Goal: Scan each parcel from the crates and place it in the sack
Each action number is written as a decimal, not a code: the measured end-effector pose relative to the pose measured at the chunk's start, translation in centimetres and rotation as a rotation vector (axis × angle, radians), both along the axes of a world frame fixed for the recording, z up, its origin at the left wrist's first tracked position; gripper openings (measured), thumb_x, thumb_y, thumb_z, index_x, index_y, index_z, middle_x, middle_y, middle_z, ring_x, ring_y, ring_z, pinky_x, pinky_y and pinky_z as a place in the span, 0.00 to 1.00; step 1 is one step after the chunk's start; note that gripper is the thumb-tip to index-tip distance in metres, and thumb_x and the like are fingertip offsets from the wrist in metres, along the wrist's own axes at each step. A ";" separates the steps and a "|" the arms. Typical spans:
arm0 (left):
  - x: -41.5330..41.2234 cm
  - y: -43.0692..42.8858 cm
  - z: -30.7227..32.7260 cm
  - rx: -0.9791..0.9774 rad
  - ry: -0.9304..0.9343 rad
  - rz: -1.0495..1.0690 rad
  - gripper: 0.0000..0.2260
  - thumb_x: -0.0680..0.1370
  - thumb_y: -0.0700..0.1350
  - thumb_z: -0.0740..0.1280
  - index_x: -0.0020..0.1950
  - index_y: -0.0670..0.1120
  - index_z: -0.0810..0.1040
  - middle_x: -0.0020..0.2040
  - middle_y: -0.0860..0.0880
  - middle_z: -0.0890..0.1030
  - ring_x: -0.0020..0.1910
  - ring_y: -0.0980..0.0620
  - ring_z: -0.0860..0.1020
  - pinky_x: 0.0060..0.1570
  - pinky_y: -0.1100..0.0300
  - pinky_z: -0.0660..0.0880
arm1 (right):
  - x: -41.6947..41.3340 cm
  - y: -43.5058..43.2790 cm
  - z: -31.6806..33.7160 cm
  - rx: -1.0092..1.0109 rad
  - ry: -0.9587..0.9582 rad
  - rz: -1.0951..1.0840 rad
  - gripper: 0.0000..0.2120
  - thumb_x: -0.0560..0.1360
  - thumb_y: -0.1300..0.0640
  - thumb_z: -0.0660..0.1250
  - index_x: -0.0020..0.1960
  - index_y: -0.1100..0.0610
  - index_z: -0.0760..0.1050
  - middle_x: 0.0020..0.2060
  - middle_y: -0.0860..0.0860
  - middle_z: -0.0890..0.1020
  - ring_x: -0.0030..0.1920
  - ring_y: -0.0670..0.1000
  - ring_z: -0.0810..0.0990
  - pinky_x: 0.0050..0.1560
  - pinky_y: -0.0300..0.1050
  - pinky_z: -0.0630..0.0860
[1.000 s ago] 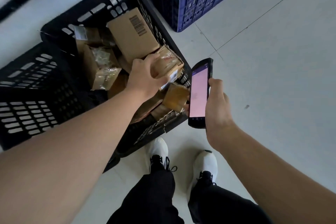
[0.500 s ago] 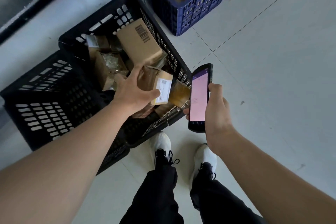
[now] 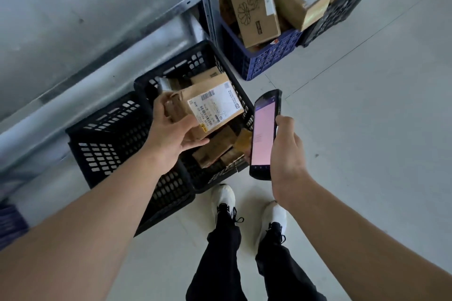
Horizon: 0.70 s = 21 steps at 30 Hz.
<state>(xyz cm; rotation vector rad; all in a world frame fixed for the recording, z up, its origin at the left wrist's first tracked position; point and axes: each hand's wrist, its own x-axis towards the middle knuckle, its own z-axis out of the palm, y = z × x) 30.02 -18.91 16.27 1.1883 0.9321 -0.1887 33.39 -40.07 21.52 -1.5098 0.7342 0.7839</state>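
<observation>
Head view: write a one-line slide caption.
Left hand holds a labelled parcel over the black crate; right hand holds the scanner beside it.

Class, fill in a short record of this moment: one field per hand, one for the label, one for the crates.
Left hand: holds a brown parcel above the black crate
Right hand: grips the handheld scanner, screen lit pink
Label: white, barcode showing, facing the camera
Blue crate: holds cardboard boxes
Sack: not in view

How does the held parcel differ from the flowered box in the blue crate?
The brown cardboard parcel bears a large white barcode label; the flowered cardboard box a drawn flower. The left hand holds the parcel; the box lies in the blue plastic crate. Both are brown.
</observation>
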 end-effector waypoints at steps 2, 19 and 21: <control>0.0 0.3 3.0 -0.043 -0.034 0.084 0.26 0.79 0.37 0.72 0.69 0.59 0.67 0.68 0.42 0.77 0.62 0.36 0.81 0.50 0.33 0.83 | 0.1 0.7 2.9 0.003 -0.032 0.003 0.25 0.85 0.43 0.51 0.60 0.63 0.75 0.41 0.58 0.77 0.37 0.56 0.77 0.39 0.51 0.72; -5.1 -2.2 28.2 -0.106 -0.313 0.454 0.25 0.83 0.65 0.59 0.67 0.47 0.78 0.66 0.39 0.80 0.62 0.34 0.81 0.54 0.32 0.82 | -4.7 -0.6 27.3 0.162 -0.331 0.170 0.32 0.77 0.40 0.55 0.65 0.67 0.68 0.45 0.62 0.68 0.50 0.48 0.63 0.47 0.55 0.71; -6.5 -3.1 31.5 -0.079 -0.346 0.473 0.21 0.82 0.61 0.61 0.61 0.46 0.78 0.64 0.39 0.80 0.62 0.34 0.81 0.54 0.30 0.81 | -5.4 -1.8 30.3 0.175 -0.365 0.202 0.32 0.79 0.41 0.56 0.69 0.67 0.66 0.46 0.66 0.66 0.55 0.48 0.61 0.56 0.53 0.53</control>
